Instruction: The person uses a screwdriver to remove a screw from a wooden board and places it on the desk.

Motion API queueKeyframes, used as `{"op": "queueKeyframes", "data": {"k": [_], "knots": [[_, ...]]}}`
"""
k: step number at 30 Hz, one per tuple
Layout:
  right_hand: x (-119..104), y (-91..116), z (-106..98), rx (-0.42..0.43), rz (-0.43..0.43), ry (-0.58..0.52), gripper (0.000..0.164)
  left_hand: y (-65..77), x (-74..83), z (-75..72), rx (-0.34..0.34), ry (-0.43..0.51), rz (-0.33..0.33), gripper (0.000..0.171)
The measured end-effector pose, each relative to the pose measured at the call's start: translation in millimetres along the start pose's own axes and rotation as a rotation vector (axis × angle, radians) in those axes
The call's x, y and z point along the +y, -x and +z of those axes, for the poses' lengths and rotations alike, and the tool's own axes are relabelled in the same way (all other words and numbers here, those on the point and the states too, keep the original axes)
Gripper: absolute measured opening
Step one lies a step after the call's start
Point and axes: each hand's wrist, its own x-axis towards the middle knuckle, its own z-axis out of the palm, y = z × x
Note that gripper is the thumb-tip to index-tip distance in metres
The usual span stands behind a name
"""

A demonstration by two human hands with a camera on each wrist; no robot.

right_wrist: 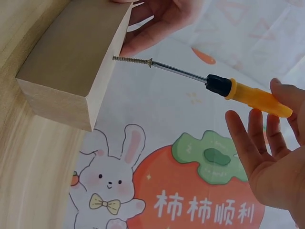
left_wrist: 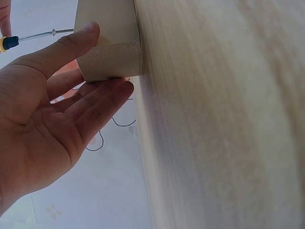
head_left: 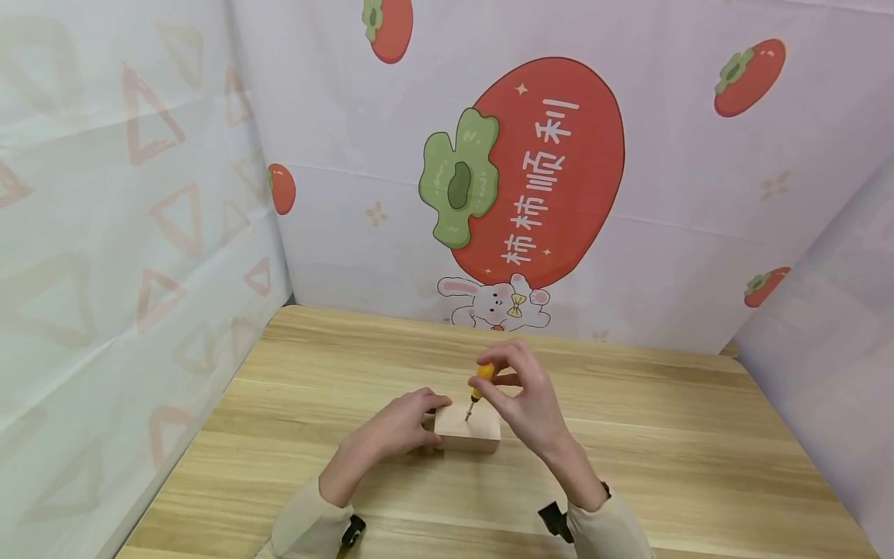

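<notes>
A pale wooden block [head_left: 457,428] lies on the table, and a screw [right_wrist: 133,60] stands in its top face with most of its thread showing. My left hand [head_left: 401,423] grips the block's left end, thumb on the near side and fingers on the far side. The yellow-handled screwdriver [right_wrist: 250,98] is tilted, its tip on the screw head. My right hand [head_left: 527,396] holds the handle between thumb and fingertips. In the left wrist view, the thumb [left_wrist: 71,47] presses the block's side.
The wood-grain table [head_left: 649,450] extends around the block. A white printed cloth [head_left: 670,186] with persimmons and a rabbit hangs behind it. Another cloth [head_left: 140,233] with triangles hangs at the left. Black straps [head_left: 555,520] show at both sleeves.
</notes>
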Motion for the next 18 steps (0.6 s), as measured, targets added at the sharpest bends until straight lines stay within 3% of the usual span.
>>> {"op": "queueKeyframes", "data": {"k": [2, 7, 18], "knots": [[-5, -1, 0, 0.022, -0.006, 0.024, 0.030, 0.2, 0.0, 0.1, -0.002, 0.002, -0.001, 0.057], [10, 2, 1, 0.012, -0.002, -0.014, 0.035, 0.8, -1.0, 0.0, -0.007, 0.011, -0.011, 0.057], [20, 8, -2, 0.027, -0.004, -0.017, 0.032, 0.7, 2.0, 0.1, -0.006, 0.005, -0.001, 0.057]]}}
